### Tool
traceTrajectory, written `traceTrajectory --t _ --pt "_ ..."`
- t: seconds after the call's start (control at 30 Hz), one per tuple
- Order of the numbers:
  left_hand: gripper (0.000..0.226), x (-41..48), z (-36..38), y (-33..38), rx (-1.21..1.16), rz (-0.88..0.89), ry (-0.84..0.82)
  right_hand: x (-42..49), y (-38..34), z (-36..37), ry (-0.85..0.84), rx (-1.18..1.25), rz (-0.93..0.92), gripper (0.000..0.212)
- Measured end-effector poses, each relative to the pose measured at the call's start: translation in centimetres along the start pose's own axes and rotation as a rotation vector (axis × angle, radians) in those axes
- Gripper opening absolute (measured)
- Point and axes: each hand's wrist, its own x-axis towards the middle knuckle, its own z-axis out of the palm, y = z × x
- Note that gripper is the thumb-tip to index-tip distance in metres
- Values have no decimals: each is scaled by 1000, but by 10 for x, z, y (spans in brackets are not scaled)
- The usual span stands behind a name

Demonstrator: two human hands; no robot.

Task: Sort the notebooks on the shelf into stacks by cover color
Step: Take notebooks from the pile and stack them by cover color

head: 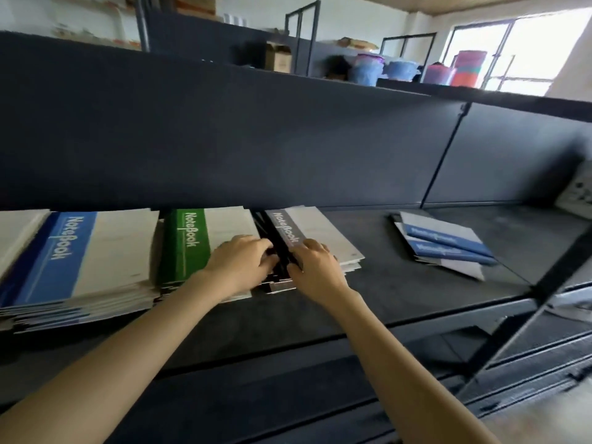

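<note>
Left hand and right hand pinch black notebooks on dark shelf; bright window beyond

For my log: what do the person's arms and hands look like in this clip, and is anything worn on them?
Both forearms are bare as far as the frame shows, with no sleeves in view. The left hand and right hand wear no gloves. No watch, bracelet or ring is visible on the wrists or on the fingers that show.

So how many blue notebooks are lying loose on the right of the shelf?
2: the top notebook, and a second notebook poking out beneath; others may hide underneath.
</note>
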Motion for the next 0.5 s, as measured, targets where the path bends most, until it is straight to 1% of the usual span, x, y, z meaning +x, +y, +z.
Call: traceTrajectory --t 0.13,0.27,0.5 --pt "37 39 19 54 -4 61 -22 2 60 -23 18 -28 46 37" --pt "41 74 35 103 -16 95 -27 7 116 -43 9 -59 86 37" --pt "44 123 64 171 -31 139 -58 16 210 -71 -3 -47 157 36"
